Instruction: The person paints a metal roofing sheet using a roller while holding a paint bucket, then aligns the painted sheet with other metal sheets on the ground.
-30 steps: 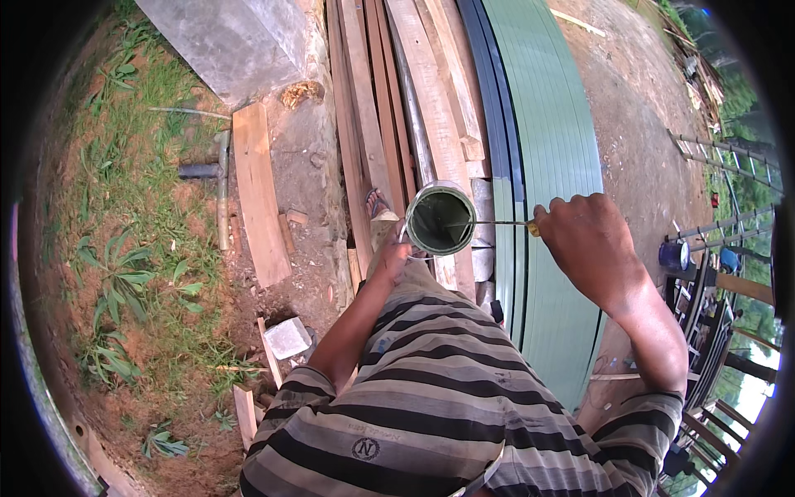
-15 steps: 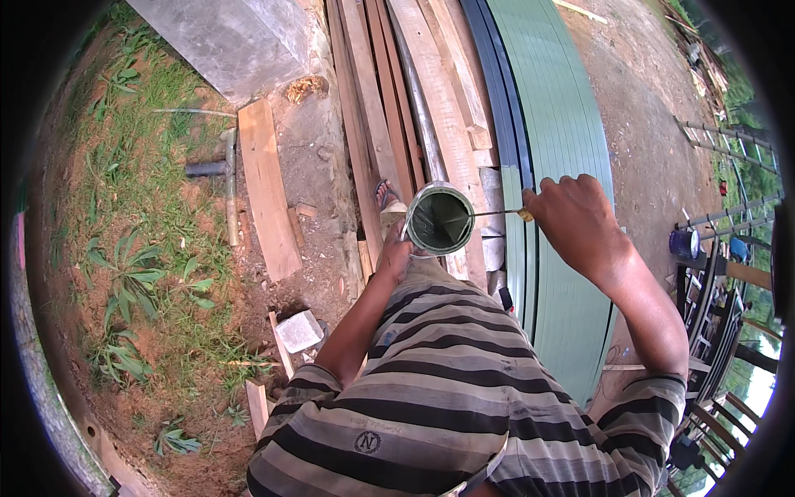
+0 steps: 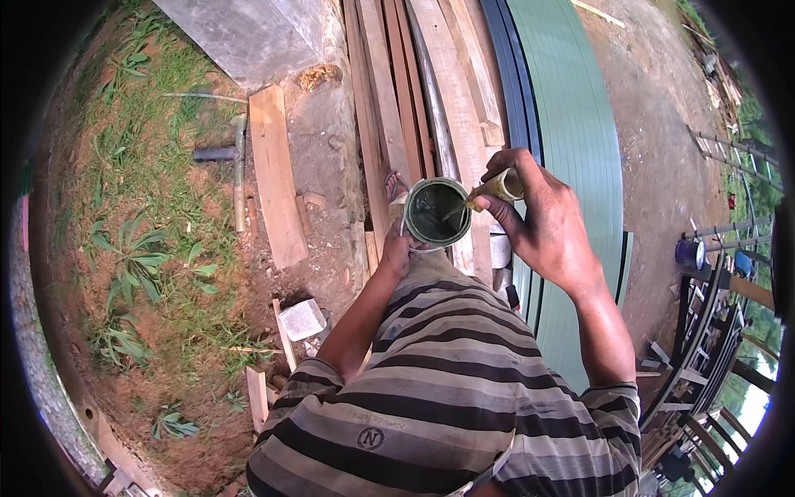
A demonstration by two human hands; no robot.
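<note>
A round can (image 3: 409,199) with dark green paint (image 3: 435,207) in it is in front of my body, its open mouth facing up. My left hand (image 3: 396,255) is closed on the can's near left side, by its thin wire bail. My right hand (image 3: 542,219) grips a tool with a yellowish, hollow tube-like handle (image 3: 507,184), pinched between thumb and fingers at the can's right rim. The tool's far end goes down into the can, and its shape is hard to make out there.
Long wooden boards (image 3: 451,83) lie ahead beside dark strips and a stack of green sheets (image 3: 571,108). Left are a loose plank (image 3: 275,182), a pale block (image 3: 302,320), pipes (image 3: 240,166) and grass. A purple bucket (image 3: 689,253) stands far right near a ladder.
My right hand has moved left and down to the can's rim and turned, so the handle's hollow end shows. The thin metal stem seen before is mostly lowered into the can.
</note>
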